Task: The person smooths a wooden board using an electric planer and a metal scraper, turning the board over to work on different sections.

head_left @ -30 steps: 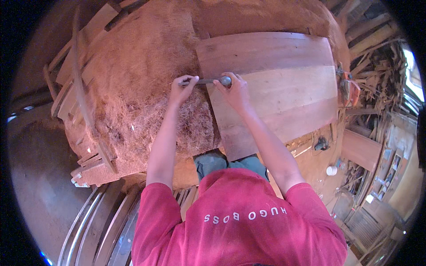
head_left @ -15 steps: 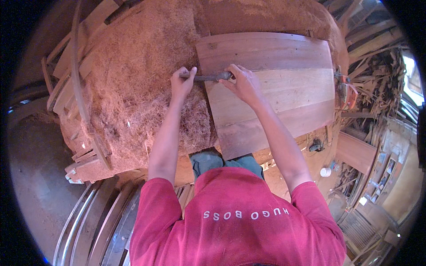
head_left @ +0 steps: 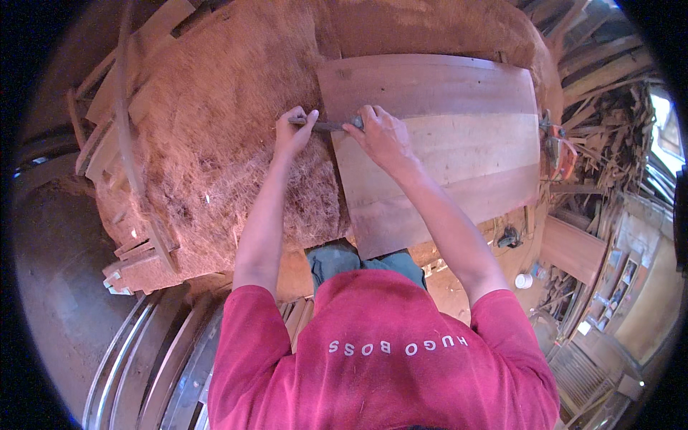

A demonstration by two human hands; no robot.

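Note:
A dark, narrow bar-shaped tool [head_left: 327, 127] lies crosswise between my two hands; its exact kind is not clear. My left hand [head_left: 292, 130] is closed around its left end, thumb up, above a bed of brown wood shavings [head_left: 215, 136]. Over the wooden panel, my right hand [head_left: 381, 136] grips the other end, where a rounded dark part pokes out by the fingers. This panel [head_left: 444, 147] is wide and glued up from reddish and paler boards. The tool crosses its left edge, and I cannot tell whether it touches the wood.
A red power tool [head_left: 562, 152] sits past the panel's right edge. Scrap wood [head_left: 609, 122] is heaped farther right. A white container [head_left: 524, 280] stands on the floor at right. Curved strips [head_left: 136, 358] lean at lower left, and a long wooden piece [head_left: 123, 115] rises at left.
My right hand has slid left along the tool, closer to my left hand, and its grip has turned a little. My left hand has barely moved. The panel stays in place.

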